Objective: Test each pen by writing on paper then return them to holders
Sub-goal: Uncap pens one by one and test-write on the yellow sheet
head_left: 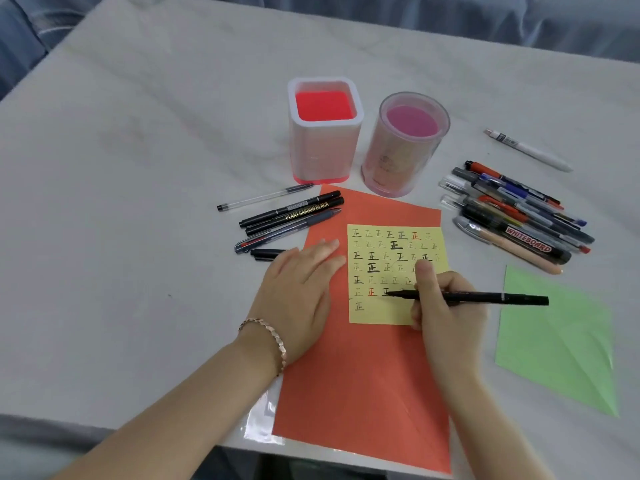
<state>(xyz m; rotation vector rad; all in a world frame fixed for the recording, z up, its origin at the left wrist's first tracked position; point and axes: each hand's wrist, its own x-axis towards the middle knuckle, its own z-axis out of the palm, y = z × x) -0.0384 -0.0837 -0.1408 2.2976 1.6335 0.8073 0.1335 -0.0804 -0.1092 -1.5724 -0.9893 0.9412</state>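
Note:
My right hand (446,306) grips a black pen (485,298), its tip touching the yellow note (377,313), which carries rows of written characters. The note lies on an orange sheet (363,375). My left hand (298,292) rests flat on the orange sheet's left edge, fingers spread, holding nothing. Behind the sheet stand two holders with no pens in them: a square white one with a red inside (323,133) and a round clear pink one (405,143). A few black pens (291,213) lie left of the sheet; a pen cap (266,253) lies by my left fingers.
A pile of several pens and a whiteboard marker (516,216) lies at the right. A single white pen (528,150) lies farther back right. A green sheet (561,341) is at the near right. The table's front edge runs just below my forearms.

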